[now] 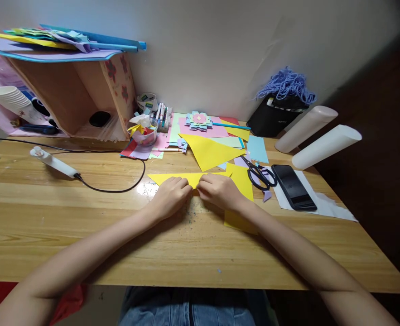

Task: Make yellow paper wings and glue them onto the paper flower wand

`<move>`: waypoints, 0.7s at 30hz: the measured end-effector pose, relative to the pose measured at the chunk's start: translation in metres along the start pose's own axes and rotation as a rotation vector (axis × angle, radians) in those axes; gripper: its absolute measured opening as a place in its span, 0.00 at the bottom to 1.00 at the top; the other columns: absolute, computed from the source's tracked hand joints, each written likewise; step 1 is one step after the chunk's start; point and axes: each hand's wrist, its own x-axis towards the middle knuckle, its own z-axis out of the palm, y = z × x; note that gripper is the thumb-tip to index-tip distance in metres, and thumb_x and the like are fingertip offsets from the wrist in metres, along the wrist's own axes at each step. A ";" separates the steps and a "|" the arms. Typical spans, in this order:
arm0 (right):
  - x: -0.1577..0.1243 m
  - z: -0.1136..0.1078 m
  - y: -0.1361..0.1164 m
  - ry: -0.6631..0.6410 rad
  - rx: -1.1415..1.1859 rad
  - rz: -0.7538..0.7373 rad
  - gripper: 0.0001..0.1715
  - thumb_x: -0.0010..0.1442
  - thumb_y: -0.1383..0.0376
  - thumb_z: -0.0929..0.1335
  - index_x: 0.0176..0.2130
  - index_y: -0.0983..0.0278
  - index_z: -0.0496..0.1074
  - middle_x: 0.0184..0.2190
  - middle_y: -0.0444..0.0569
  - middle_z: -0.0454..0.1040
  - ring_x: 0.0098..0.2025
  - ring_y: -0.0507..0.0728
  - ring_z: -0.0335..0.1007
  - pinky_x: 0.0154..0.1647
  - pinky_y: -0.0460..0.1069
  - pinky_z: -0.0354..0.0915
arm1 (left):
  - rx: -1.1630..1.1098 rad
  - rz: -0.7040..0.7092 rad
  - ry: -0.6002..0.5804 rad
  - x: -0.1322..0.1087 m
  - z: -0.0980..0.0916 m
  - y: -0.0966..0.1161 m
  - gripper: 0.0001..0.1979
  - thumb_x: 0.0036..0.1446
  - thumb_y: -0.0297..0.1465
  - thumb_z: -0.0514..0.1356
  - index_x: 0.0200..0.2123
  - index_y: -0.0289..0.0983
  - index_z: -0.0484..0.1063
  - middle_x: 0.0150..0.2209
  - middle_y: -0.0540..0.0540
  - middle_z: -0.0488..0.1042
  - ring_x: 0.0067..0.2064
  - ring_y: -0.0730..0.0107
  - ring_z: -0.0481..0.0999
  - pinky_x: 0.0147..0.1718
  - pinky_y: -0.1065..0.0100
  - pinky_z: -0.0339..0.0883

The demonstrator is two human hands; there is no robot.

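Observation:
A folded piece of yellow paper (164, 179), long and pointed at its left end, lies on the desk under both my hands. My left hand (172, 197) is closed on its near edge, fingers curled. Close beside it, my right hand (218, 192) grips the same edge with bent fingers. The fingertips and the pinched edge are mostly hidden. Behind the hands lies a yellow paper triangle (213, 151). More yellow paper (238, 219) sticks out from beneath my right wrist. Black-handled scissors (259, 175) rest to the right of my right hand.
At right are a phone (293, 186) on white paper and two white paper rolls (325, 147). A paper flower (200, 120) lies at the back near a cup of scraps (143, 133). A corded white glue gun (53, 162) and an open box (74, 95) stand left.

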 end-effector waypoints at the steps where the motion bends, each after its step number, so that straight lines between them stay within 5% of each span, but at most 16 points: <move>1: 0.001 -0.010 0.000 0.006 0.072 0.006 0.12 0.59 0.69 0.61 0.29 0.65 0.72 0.28 0.50 0.73 0.30 0.54 0.65 0.28 0.48 0.53 | -0.035 -0.002 0.012 0.000 -0.010 0.002 0.11 0.60 0.26 0.51 0.29 0.34 0.71 0.29 0.44 0.72 0.31 0.67 0.69 0.29 0.67 0.58; 5: 0.000 -0.056 -0.002 -0.025 0.488 0.033 0.08 0.60 0.67 0.63 0.34 0.63 0.72 0.32 0.49 0.74 0.35 0.54 0.68 0.37 0.48 0.61 | -0.413 -0.140 0.030 0.001 -0.056 0.013 0.09 0.59 0.29 0.53 0.30 0.34 0.72 0.30 0.45 0.73 0.31 0.70 0.70 0.30 0.69 0.60; 9: -0.001 -0.076 -0.002 -0.173 0.773 0.147 0.07 0.59 0.64 0.65 0.34 0.62 0.74 0.32 0.47 0.75 0.35 0.54 0.69 0.37 0.48 0.64 | -0.790 -0.280 -0.155 0.006 -0.076 0.012 0.09 0.57 0.33 0.56 0.29 0.36 0.73 0.28 0.49 0.76 0.30 0.72 0.72 0.30 0.71 0.62; 13: 0.001 -0.048 0.005 -0.257 0.809 0.232 0.07 0.58 0.64 0.66 0.33 0.64 0.74 0.31 0.47 0.75 0.33 0.52 0.69 0.35 0.47 0.64 | -0.816 -0.306 -0.261 0.012 -0.051 -0.001 0.10 0.57 0.33 0.56 0.30 0.35 0.74 0.30 0.48 0.77 0.32 0.70 0.74 0.32 0.71 0.63; 17: 0.001 -0.003 0.015 -0.189 0.714 0.163 0.05 0.57 0.67 0.66 0.33 0.65 0.73 0.31 0.48 0.74 0.35 0.53 0.69 0.37 0.48 0.63 | -0.523 -0.174 -0.251 0.011 -0.015 -0.014 0.09 0.58 0.28 0.54 0.34 0.35 0.75 0.33 0.44 0.76 0.34 0.67 0.74 0.33 0.69 0.62; 21: -0.003 0.025 0.022 -0.074 0.614 0.101 0.06 0.59 0.68 0.65 0.35 0.66 0.72 0.32 0.50 0.73 0.36 0.54 0.67 0.37 0.49 0.63 | -0.219 -0.027 -0.224 0.009 -0.002 -0.015 0.11 0.58 0.25 0.51 0.37 0.34 0.73 0.35 0.42 0.73 0.35 0.65 0.71 0.31 0.67 0.62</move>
